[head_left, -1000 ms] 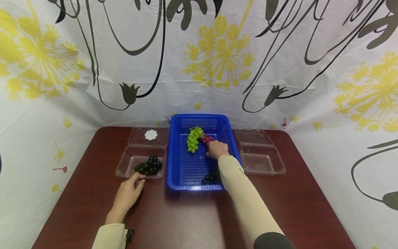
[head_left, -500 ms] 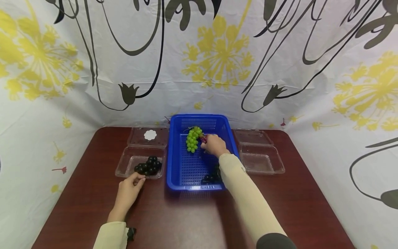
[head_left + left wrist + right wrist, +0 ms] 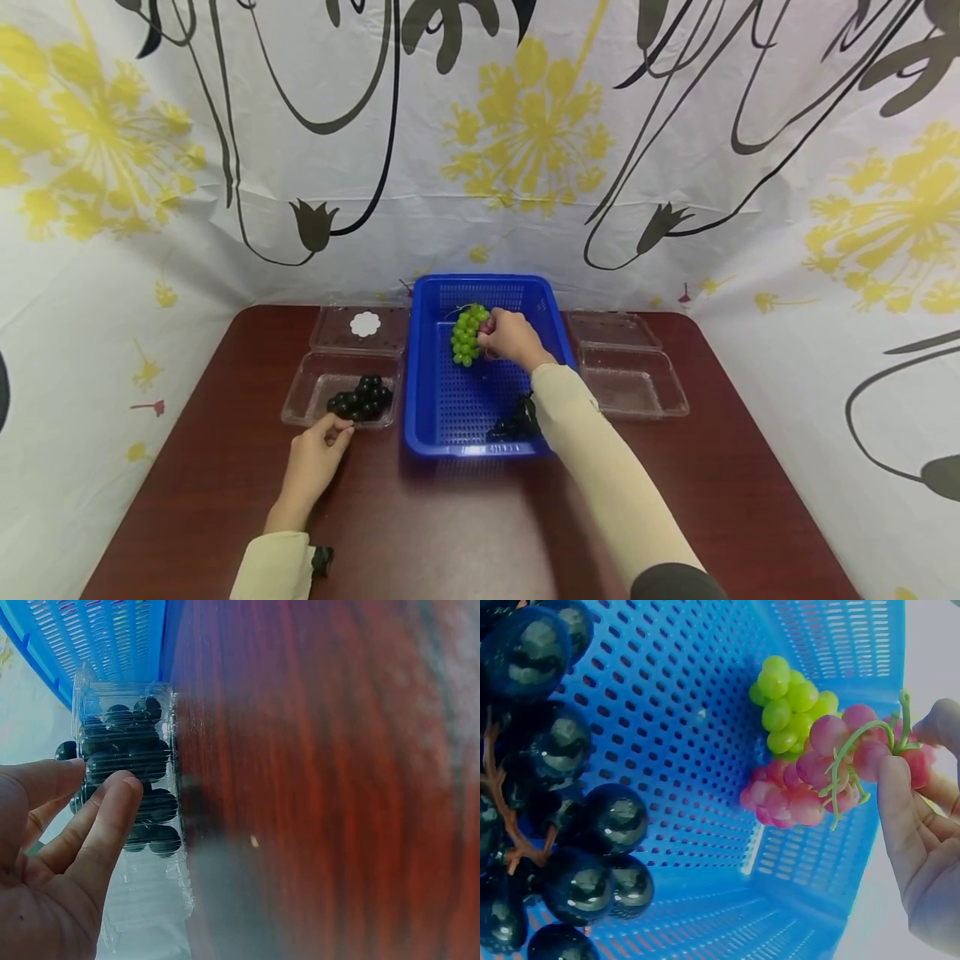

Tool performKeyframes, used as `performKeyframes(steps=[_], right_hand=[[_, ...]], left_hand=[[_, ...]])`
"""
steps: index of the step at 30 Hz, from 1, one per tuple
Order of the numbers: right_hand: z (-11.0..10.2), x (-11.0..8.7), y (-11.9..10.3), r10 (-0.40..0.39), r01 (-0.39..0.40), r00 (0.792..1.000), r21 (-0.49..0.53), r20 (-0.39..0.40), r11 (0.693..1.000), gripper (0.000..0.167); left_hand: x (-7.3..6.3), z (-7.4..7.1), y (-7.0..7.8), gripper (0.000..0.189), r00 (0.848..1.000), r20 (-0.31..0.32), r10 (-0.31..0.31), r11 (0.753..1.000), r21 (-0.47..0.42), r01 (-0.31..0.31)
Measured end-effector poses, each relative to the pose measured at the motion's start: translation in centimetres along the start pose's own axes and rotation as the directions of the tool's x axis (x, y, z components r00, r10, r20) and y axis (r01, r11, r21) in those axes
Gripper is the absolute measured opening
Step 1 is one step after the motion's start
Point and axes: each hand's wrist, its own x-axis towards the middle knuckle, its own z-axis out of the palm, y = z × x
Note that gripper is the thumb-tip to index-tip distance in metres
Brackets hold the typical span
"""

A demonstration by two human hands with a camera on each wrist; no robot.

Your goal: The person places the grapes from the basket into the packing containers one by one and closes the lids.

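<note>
My right hand (image 3: 512, 337) pinches a bunch of pink-red grapes (image 3: 855, 742) by its stem end, inside the blue basket (image 3: 420, 400). In the right wrist view the bunch hangs against the basket's wall, beside a bunch of green grapes (image 3: 467, 337). A bunch of black grapes (image 3: 513, 425) lies at the basket's near right, partly behind the sleeve. At the left, another bunch of black grapes (image 3: 362, 398) sits in a clear plastic container (image 3: 303, 392). My left hand (image 3: 315, 454) pinches the near rim of that container, thumb and fingers at its wall (image 3: 169, 750).
To the basket's right stands a second clear container (image 3: 633, 383) with its lid folded back. The left container's lid (image 3: 337, 329) lies behind it, bearing a white flower-shaped label (image 3: 365, 324). A patterned cloth (image 3: 480, 167) hangs behind the brown table (image 3: 450, 533).
My right hand has moved a little to the left and further back in the basket, bringing the red grapes closer to the green bunch. The left hand has stayed at the container.
</note>
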Motion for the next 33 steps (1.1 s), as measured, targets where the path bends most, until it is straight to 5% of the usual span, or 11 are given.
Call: performKeyframes(steps=[17,33], right_hand=[[-2.0,-1.1,-2.1,-0.092,0.094,0.995,0.045,-0.044,0.995,0.015],[-2.8,-2.6,-7.4,-0.248,0.25,0.968,0.032,-0.046,0.968,0.015]], left_hand=[[-0.2,-0.2,0.3,0.009,1.0,0.022,0.007,1.0,0.01,-0.008],[-0.3,-0.2,0.2,0.01,1.0,0.028,-0.012,1.0,-0.013,0.012]])
